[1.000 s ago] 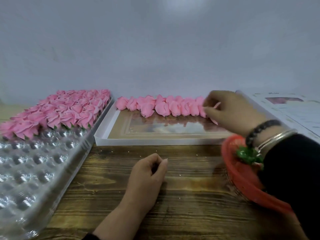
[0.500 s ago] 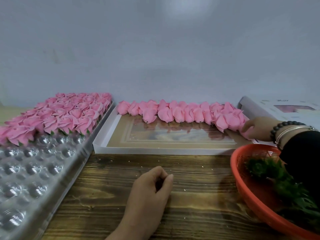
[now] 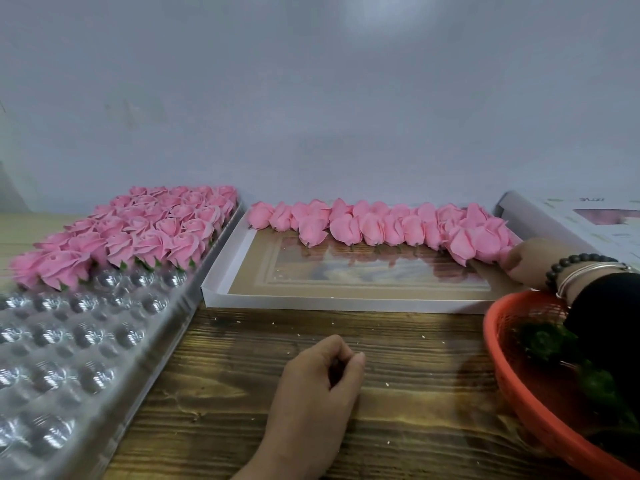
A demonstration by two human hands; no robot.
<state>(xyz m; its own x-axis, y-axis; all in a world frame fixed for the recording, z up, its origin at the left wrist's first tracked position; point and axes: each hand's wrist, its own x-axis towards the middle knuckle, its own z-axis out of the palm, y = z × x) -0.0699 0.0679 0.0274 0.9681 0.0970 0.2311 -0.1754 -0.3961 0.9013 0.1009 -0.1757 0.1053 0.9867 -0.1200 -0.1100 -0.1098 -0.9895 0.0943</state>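
The right hand (image 3: pixel 530 263) is pinching the end rose (image 3: pixel 506 253), extending the row in the box (image 3: pixel 346 303). The left hand (image 3: pixel 318 386) is resting idle on the table (image 3: pixel 415 393), fingers loosely curled.

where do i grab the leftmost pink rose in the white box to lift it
Pinch the leftmost rose across its lower bud by the dark stub, coming from the front left: it lies stub end toward you, neighbours crowd only its right.

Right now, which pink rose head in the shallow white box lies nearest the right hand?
The rightmost pink rose head, at the right hand's fingertips; all others lie further left along the row.
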